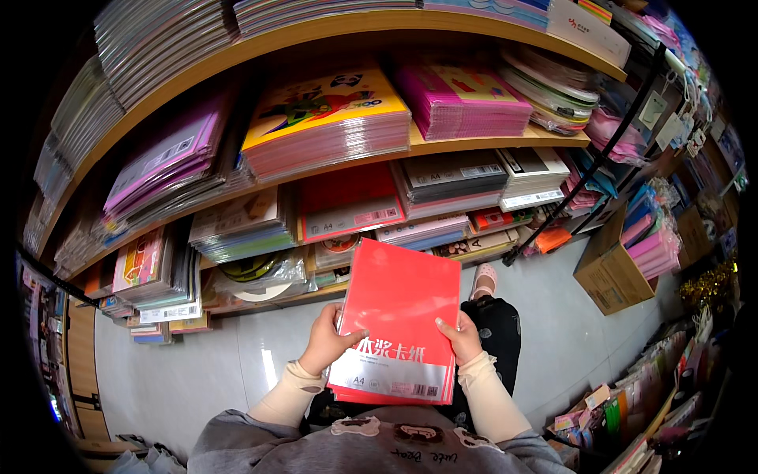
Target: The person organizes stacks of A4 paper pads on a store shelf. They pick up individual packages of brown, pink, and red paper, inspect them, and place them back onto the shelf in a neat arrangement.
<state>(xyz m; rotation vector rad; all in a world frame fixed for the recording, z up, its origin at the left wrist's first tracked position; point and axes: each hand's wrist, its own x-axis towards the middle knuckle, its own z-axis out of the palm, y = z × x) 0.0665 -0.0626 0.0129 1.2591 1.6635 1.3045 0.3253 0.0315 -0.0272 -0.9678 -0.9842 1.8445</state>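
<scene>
Both hands hold a stack of red A4 cardstock packs (402, 296) in clear plastic, in front of my body. My left hand (327, 340) grips the stack's left edge, thumb on top. On the right edge, my right hand (463, 336) presses with its thumb over the front. The lower band of the top pack is silvery and bears writing and a printed code. Lower sheets show slightly past the bottom edge. Beyond the stack, a similar red pack (349, 198) lies on a shelf among other paper packs.
Wooden shelves (355, 159) carry yellow-covered paper packs (323, 106), purple packs (468, 101) and a dark A4 pack stack (453, 175). A cardboard box (610, 272) with pink packages stands on the tiled floor (551, 320) at right. A black metal post (592, 160) borders the shelves. Goods line the lower right.
</scene>
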